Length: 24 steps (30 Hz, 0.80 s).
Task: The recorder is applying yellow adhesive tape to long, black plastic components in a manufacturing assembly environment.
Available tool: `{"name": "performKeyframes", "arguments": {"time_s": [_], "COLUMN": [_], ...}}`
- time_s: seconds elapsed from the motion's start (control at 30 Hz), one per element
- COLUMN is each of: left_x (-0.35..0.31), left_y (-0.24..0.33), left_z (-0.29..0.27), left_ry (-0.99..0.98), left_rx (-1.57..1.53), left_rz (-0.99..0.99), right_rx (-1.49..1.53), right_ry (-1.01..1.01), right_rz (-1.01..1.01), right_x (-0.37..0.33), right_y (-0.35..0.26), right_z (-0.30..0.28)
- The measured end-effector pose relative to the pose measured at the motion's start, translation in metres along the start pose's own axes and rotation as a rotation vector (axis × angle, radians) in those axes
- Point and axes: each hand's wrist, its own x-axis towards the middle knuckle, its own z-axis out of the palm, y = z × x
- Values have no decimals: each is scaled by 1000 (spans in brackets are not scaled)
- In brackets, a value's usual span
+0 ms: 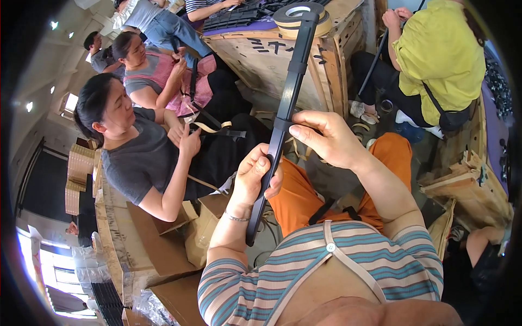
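Note:
A long, narrow black bar (pixel 294 84) slants up and away in front of my chest, its near end rounded. My left hand (pixel 253 176) is wrapped round its lower part, with the thumb lying along the top. Higher up, a raised black collar (pixel 282 124) circles the bar, and another sits closer to the far end. My right hand (pixel 331 141) is closed at the lower collar, thumb and forefinger against its right side. The other fingers of that hand are partly hidden. What the bar is for cannot be made out.
A wooden crate (pixel 261 54) ahead bears a tan tape roll (pixel 321 27) and piled black strips (pixel 244 19). Close on my left, a person in grey (pixel 144 157) handles a tan strip; another in yellow (pixel 443 60) sits front right. Cardboard boxes (pixel 157 239) stand at lower left.

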Motion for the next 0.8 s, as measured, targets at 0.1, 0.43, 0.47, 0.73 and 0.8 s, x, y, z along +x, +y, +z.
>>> {"name": "performKeyframes", "arguments": {"time_s": [0.1,0.43,0.47,0.73,0.8], "left_x": [6,33,37,55,57], "left_y": [-8,-67,-71,-85,-84], "left_z": [1,-26,-27,-38,-41], "left_ry": [62,177,204,278,279], "left_rx": [55,85,126,207,183], "left_rz": [-13,-31,-29,-35,-62], "right_rx": [-58,-429,-468,-452,-455], "right_ry": [39,91,103,149,157], "right_rz": [116,62,69,176,181], "right_x": [0,-2,-2,10,13], "right_y": [4,36,38,71,78], "right_z": [-6,-27,-29,-33,-33]}}
